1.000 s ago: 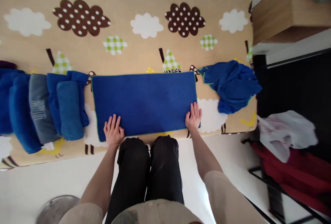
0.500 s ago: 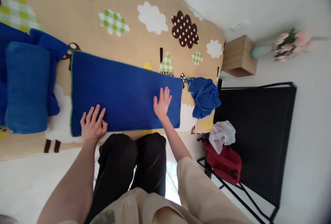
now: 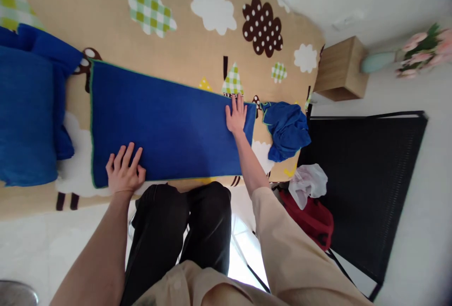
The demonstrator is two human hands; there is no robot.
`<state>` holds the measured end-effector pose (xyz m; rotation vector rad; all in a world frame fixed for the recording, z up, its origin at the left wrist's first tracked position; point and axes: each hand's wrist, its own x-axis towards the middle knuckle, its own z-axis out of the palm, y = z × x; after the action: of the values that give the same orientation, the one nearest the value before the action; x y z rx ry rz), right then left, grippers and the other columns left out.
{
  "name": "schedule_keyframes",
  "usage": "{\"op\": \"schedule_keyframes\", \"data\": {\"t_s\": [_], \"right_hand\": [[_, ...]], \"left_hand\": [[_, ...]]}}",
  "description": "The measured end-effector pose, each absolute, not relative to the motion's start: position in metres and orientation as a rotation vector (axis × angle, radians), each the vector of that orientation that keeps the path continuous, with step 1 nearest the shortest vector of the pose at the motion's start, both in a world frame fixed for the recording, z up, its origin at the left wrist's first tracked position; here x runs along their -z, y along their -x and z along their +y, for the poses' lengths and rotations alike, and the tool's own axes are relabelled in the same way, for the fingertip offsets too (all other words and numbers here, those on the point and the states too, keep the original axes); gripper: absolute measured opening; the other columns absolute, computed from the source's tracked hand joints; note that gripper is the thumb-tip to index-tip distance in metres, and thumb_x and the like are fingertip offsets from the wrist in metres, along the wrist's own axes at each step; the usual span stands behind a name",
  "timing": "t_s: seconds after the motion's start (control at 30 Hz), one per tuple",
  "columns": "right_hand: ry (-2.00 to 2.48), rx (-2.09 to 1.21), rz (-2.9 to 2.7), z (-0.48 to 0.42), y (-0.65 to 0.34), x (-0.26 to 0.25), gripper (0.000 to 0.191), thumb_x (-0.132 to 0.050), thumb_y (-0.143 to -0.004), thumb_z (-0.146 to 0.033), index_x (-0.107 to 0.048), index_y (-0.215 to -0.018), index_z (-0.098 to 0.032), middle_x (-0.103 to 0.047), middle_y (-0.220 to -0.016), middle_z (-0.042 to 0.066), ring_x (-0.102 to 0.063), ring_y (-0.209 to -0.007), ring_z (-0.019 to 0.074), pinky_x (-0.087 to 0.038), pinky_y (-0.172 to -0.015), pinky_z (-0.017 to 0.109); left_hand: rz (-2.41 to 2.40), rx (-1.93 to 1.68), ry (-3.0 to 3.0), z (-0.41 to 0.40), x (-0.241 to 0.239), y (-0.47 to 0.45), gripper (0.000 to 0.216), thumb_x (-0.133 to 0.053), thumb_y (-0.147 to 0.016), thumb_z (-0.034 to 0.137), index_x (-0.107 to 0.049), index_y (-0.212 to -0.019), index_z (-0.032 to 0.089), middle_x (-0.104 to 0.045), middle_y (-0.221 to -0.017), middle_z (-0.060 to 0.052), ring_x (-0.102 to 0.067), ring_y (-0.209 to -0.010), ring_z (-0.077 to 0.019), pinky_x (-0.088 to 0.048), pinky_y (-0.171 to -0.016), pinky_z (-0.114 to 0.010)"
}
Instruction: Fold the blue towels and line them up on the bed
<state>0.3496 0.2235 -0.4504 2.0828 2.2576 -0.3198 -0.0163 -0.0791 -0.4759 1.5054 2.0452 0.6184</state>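
A blue towel (image 3: 169, 132) with green edging lies spread flat across the patterned bed (image 3: 197, 56). My left hand (image 3: 125, 169) rests on its near left corner area, fingers spread. Flat on the towel's far right part lies my right hand (image 3: 237, 115), its fingertips at the far edge. To the right of the towel is a crumpled blue towel (image 3: 286, 129), also green-edged. On the left, a folded blue cloth (image 3: 26, 117) sits on top of more blue cloth (image 3: 63, 61). Neither hand holds anything.
A wooden box (image 3: 339, 68) and a vase of pink flowers (image 3: 379, 62) are by the wall at right. Below stand a black panel (image 3: 367, 179), a white plastic bag (image 3: 310, 181) and a red bag (image 3: 314, 221). My knees (image 3: 183, 207) are at the bed's near edge.
My right hand has moved right and farther away across the towel to its far edge. My left hand stays in the same place on the towel. The view has shifted slightly.
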Motion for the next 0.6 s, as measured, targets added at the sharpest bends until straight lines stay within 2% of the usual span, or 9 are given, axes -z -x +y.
{"op": "schedule_keyframes", "data": {"t_s": [0.1,0.23,0.47,0.6], "right_hand": [[-2.194,0.202,2.153,0.235,-0.382,0.457,0.065,-0.017,-0.114,-0.047,-0.021,-0.174,-0.02,-0.012,-0.182,0.007,-0.008,-0.17,0.0207,-0.011,-0.137,0.054],[-2.222,0.126,2.168,0.246,-0.408,0.464,0.064,-0.016,-0.116,-0.044,-0.019,-0.173,-0.016,-0.013,-0.182,0.008,-0.008,-0.168,0.0183,-0.01,-0.136,0.053],[-2.285,0.187,2.126,0.269,-0.448,0.468,0.079,0.004,-0.111,-0.062,-0.017,-0.172,-0.018,-0.012,-0.182,0.006,-0.01,-0.167,0.0169,-0.017,-0.135,0.056],[-2.308,0.192,2.052,0.266,-0.438,0.455,0.088,0.008,-0.106,-0.07,-0.016,-0.172,-0.018,-0.011,-0.182,0.004,-0.009,-0.166,0.0185,-0.011,-0.137,0.056]], "left_hand": [[2.031,-0.629,-1.487,-0.078,0.475,0.016,0.074,-0.064,-0.08,0.025,-0.062,-0.154,0.023,-0.044,-0.17,-0.01,-0.032,-0.162,-0.0381,-0.01,-0.135,-0.061],[2.032,-0.622,-1.458,-0.076,0.474,0.016,0.075,-0.064,-0.079,0.026,-0.061,-0.154,0.023,-0.044,-0.17,-0.011,-0.031,-0.162,-0.0398,-0.008,-0.133,-0.062],[2.021,-0.581,-1.447,-0.076,0.471,0.014,0.078,-0.064,-0.077,0.027,-0.06,-0.155,0.021,-0.042,-0.171,-0.012,-0.028,-0.163,-0.0402,-0.006,-0.133,-0.064],[2.025,-0.618,-1.43,-0.077,0.473,0.015,0.075,-0.065,-0.077,0.028,-0.063,-0.152,0.022,-0.044,-0.17,-0.011,-0.03,-0.162,-0.0392,-0.007,-0.134,-0.062]]}}
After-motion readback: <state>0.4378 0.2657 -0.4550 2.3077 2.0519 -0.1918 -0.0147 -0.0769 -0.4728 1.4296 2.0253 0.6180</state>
